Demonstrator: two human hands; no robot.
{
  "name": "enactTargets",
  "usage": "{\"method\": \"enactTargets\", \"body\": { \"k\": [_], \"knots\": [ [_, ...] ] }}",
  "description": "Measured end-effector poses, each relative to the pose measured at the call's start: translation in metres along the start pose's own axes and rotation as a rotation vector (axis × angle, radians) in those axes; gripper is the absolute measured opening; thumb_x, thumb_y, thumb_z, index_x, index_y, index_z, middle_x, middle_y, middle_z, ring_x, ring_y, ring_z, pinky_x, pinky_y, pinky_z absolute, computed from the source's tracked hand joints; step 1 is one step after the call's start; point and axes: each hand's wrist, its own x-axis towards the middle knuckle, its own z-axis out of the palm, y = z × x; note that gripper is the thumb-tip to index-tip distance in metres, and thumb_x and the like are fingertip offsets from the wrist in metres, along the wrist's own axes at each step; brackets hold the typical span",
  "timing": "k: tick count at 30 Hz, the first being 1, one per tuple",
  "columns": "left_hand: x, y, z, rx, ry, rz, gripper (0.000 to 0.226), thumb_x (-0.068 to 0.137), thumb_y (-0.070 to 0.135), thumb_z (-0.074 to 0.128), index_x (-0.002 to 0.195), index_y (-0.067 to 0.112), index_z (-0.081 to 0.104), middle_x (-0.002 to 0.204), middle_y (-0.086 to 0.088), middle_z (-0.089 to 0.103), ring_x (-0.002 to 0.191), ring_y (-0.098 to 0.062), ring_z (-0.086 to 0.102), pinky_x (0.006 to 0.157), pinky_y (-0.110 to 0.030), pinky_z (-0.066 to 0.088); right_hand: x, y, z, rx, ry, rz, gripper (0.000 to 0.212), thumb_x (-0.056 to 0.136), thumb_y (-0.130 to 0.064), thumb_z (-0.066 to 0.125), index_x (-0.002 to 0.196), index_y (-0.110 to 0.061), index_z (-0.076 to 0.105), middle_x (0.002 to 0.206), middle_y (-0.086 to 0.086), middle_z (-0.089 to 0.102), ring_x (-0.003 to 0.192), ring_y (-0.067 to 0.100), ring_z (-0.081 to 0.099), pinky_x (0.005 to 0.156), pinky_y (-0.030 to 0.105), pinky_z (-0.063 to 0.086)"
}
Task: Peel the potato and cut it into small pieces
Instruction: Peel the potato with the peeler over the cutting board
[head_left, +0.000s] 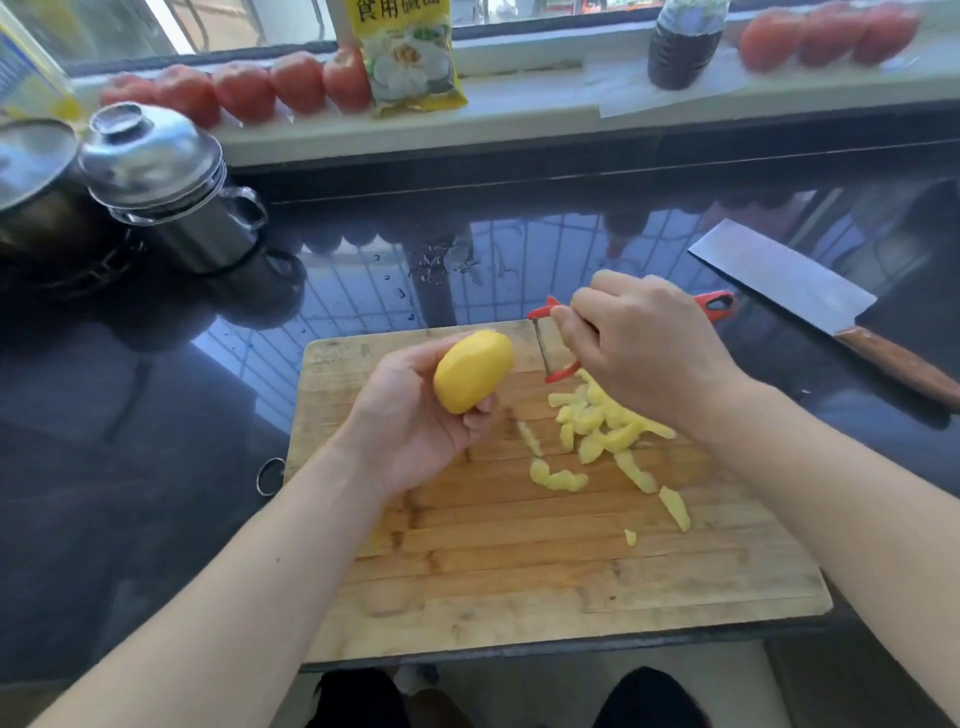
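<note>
Two hands: left hand (415, 415) cups the peeled potato (471, 372) above the cutting board (519, 582); right hand (649, 353) grips a red peeler (550, 338) just beside it.
Board edge: overhangs the counter's front.
Peelings (597, 431): piled on the board's right half.
Cleaver (810, 296): on the black counter (156, 441), right of the board.
Sill: tomatoes (244, 91).

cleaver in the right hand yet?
No: the right hand holds the red peeler, while the cleaver lies untouched on the counter to the right of the board.
</note>
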Motion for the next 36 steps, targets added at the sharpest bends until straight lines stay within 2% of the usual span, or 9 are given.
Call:
{"method": "enactTargets", "body": {
  "k": [3,7,16,20,25,28,31,34,36],
  "knots": [
    [0.011,-0.002,-0.01,0.038,-0.002,0.053,0.027,0.101,0.035,0.052,0.112,0.01,0.057,0.091,-0.014,0.063,0.057,-0.021,0.049,0.05,-0.026,0.035,0.003,-0.004,0.009,0.037,0.061,-0.066,0.04,0.105,-0.03,0.047,0.067,-0.021,0.037,0.066,-0.003,0.041,0.056,0.022,0.036,0.06,0.033,0.03],
    [0.02,-0.015,-0.023,0.088,0.015,0.167,0.026,0.104,0.034,0.053,0.113,0.01,0.053,0.085,-0.012,0.059,0.054,-0.019,0.051,0.043,-0.024,0.041,-0.01,-0.02,0.012,0.066,0.153,-0.127,0.04,0.105,-0.03,0.045,0.067,-0.021,0.034,0.066,-0.004,0.038,0.056,0.02,0.032,0.062,0.03,0.022],
    [-0.017,-0.034,-0.009,0.136,-0.001,0.268,0.018,0.105,0.027,0.055,0.108,0.011,0.062,0.074,-0.005,0.061,0.058,-0.015,0.053,0.037,-0.022,0.04,-0.036,-0.076,-0.019,-0.056,0.245,-0.269,0.036,0.103,-0.029,0.047,0.069,-0.022,0.04,0.069,-0.002,0.04,0.061,0.017,0.024,0.061,0.036,0.035],
    [-0.042,-0.043,-0.006,0.131,-0.012,0.286,0.014,0.102,0.021,0.055,0.093,0.015,0.064,0.07,-0.002,0.056,0.056,-0.012,0.048,0.038,-0.02,0.036,-0.044,-0.09,-0.034,-0.135,0.257,-0.262,0.039,0.103,-0.031,0.045,0.067,-0.016,0.05,0.067,0.0,0.044,0.06,0.018,0.027,0.062,0.035,0.033],
    [-0.065,-0.051,-0.017,0.145,-0.026,0.276,0.015,0.104,0.017,0.053,0.096,0.014,0.065,0.075,-0.006,0.054,0.056,-0.014,0.046,0.039,-0.02,0.036,-0.053,-0.098,-0.041,-0.18,0.237,-0.281,0.044,0.104,-0.032,0.046,0.064,-0.015,0.049,0.064,-0.002,0.041,0.053,0.023,0.036,0.06,0.034,0.035],
    [-0.069,-0.054,-0.023,0.143,-0.018,0.252,0.017,0.106,0.019,0.052,0.097,0.011,0.064,0.073,-0.007,0.057,0.056,-0.016,0.047,0.038,-0.021,0.037,-0.056,-0.092,-0.038,-0.215,0.187,-0.252,0.043,0.103,-0.031,0.048,0.063,-0.017,0.047,0.063,-0.004,0.04,0.052,0.021,0.035,0.06,0.031,0.029],
    [-0.063,-0.049,-0.022,0.135,-0.026,0.226,0.018,0.107,0.018,0.051,0.095,0.013,0.063,0.068,-0.008,0.062,0.055,-0.018,0.047,0.038,-0.021,0.034,-0.054,-0.062,-0.029,-0.32,0.068,-0.176,0.04,0.101,-0.029,0.054,0.063,-0.016,0.054,0.063,-0.003,0.045,0.053,0.022,0.044,0.056,0.033,0.039],
    [-0.044,-0.037,-0.019,0.146,-0.089,0.184,0.012,0.105,0.021,0.053,0.105,0.012,0.061,0.075,-0.009,0.06,0.056,-0.018,0.047,0.042,-0.021,0.033,-0.052,-0.031,-0.018,-0.343,0.007,0.018,0.039,0.104,-0.033,0.047,0.074,-0.014,0.063,0.075,0.003,0.059,0.068,0.031,0.06,0.063,0.035,0.036],
    [-0.027,-0.029,-0.018,0.144,-0.178,0.136,0.022,0.101,0.03,0.06,0.115,0.014,0.058,0.083,-0.01,0.057,0.057,-0.019,0.047,0.043,-0.022,0.034,-0.053,-0.023,-0.013,-0.317,0.007,0.093,0.04,0.105,-0.037,0.041,0.073,-0.019,0.057,0.08,0.003,0.06,0.076,0.032,0.062,0.065,0.036,0.036]
  ]
}}
